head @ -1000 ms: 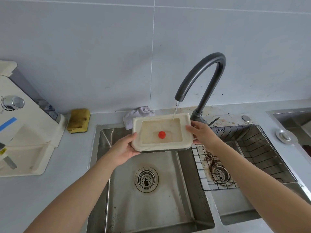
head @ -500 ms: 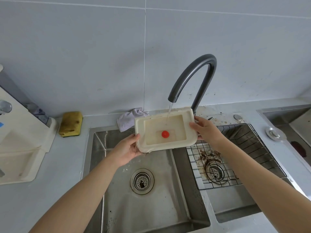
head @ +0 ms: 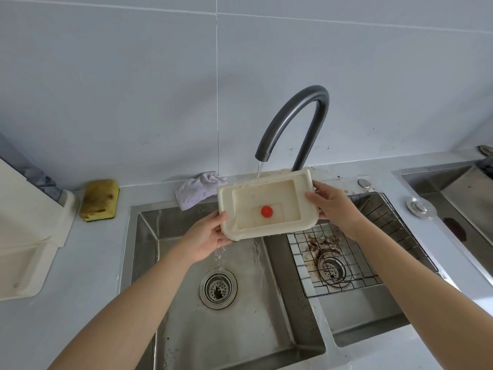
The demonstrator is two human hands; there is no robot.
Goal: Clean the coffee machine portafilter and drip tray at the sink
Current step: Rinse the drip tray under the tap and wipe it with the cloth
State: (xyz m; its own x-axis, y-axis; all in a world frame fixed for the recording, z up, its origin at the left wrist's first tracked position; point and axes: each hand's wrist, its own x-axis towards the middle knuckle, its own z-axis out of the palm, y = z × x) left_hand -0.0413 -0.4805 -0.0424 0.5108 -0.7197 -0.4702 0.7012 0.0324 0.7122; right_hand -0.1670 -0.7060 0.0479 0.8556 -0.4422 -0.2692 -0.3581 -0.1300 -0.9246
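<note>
Cream drip tray (head: 266, 193) tilts under the tap (head: 316, 96) stream above the sink (head: 266, 303), left grip (head: 205, 236) at 8 o'clock and right grip (head: 330, 206) at 3 clasping its rim. Wet plastic may slip; runoff could splash.

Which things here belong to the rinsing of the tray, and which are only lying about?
In use:
drip tray, held by the left hand and right hand; tap, running; sink basin below.

Lying about:
sponge and cloth on the counter; wire rack to the right; metal plug.
</note>
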